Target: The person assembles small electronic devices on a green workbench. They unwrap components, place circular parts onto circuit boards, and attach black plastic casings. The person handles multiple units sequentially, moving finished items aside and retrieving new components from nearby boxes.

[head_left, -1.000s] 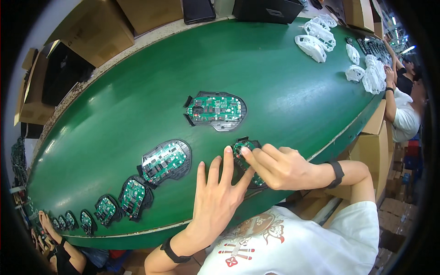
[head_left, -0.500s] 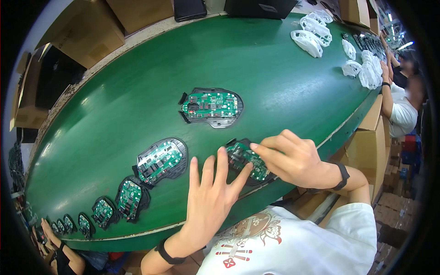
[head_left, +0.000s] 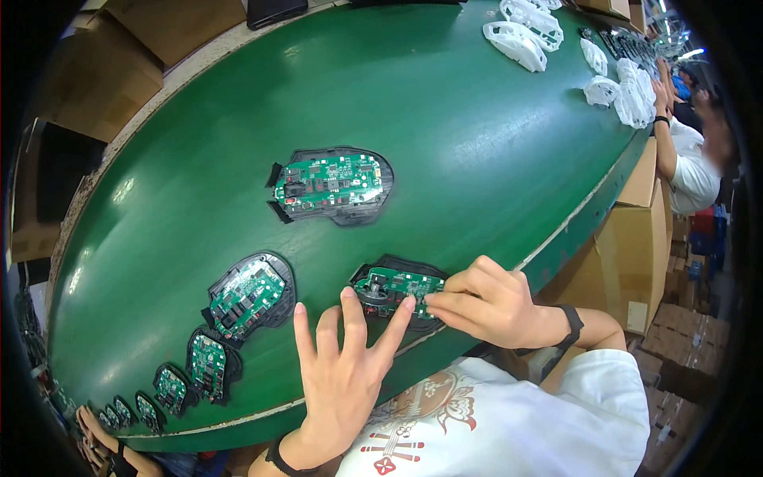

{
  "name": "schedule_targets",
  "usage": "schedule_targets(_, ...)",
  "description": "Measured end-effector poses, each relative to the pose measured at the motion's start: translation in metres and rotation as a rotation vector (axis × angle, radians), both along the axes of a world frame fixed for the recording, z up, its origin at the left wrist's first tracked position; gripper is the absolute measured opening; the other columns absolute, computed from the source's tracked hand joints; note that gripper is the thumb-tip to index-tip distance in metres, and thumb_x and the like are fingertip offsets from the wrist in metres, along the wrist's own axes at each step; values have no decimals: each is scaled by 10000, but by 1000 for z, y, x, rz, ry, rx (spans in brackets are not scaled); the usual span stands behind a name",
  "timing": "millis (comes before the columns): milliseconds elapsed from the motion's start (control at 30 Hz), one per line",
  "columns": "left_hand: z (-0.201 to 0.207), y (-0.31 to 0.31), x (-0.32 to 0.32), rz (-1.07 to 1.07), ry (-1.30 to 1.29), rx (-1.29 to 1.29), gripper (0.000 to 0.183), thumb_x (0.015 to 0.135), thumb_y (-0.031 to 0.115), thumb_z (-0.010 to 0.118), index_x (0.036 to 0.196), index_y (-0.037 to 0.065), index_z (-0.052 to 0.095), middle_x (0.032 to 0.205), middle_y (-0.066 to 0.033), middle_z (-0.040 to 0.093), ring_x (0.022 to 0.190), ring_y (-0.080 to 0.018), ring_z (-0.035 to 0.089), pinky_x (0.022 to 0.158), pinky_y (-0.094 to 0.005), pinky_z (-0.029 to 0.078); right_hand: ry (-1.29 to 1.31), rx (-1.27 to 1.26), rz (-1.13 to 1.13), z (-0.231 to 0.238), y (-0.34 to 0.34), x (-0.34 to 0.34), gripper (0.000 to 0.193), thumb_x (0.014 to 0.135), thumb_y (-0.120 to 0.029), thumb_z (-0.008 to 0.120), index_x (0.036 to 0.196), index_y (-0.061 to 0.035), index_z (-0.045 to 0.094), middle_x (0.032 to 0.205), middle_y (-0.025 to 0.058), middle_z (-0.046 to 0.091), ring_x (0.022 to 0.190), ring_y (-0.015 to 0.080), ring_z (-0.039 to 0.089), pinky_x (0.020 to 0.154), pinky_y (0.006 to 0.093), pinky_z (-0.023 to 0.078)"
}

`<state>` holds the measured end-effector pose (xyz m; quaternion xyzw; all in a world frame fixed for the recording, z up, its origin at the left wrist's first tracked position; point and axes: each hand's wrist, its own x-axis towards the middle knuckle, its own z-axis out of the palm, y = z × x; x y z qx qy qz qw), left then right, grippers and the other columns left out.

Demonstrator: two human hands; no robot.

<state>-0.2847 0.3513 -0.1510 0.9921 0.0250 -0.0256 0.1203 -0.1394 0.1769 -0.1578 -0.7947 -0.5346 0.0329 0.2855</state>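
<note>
In front of me lies a black computer-mouse base (head_left: 401, 261) with a green circuit board (head_left: 401, 283) on it. A dark scroll wheel shows near the board's left end. My left hand (head_left: 340, 374) is open with fingers spread, its index fingertip at the base's left end and its thumb on the board's lower edge. My right hand (head_left: 491, 304) is closed in a pinch at the board's right end; its fingers hide that end. Farther off sits another mouse base with its board (head_left: 330, 179), touched by neither hand.
A row of mouse bases with boards (head_left: 248, 294) runs down the green table (head_left: 445, 167) to the lower left, where another person's hand (head_left: 97, 429) rests. White plastic shells (head_left: 517, 46) lie at the far right, near a co-worker's arm (head_left: 664, 151). Cardboard boxes (head_left: 636, 246) flank the table.
The view has shifted. The circuit board, tilted askew before, now lies lengthwise along its base. My right hand has moved to its right end, while the left hand stays spread beside it.
</note>
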Motion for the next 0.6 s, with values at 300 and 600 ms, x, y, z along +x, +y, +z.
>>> schedule_targets(300,2,1,5,-13,37,-26,689,769,197,715,1400,392,521,1247,-176,474,1026,-300,501,1051,-612,373,183,51,-8,-4,6,6,135,698,-53,797,803,-48,712,743,-6,580,645,134,513,390,278,392)
schedule_targets(600,2,2,6,-17,31,-10,690,745,212,742,1373,416,542,1262,-171,445,1005,-301,516,1034,-610,397,326,144,-2,-11,-7,13,207,693,-30,786,893,-67,747,784,9,618,661,142,540,411,249,415)
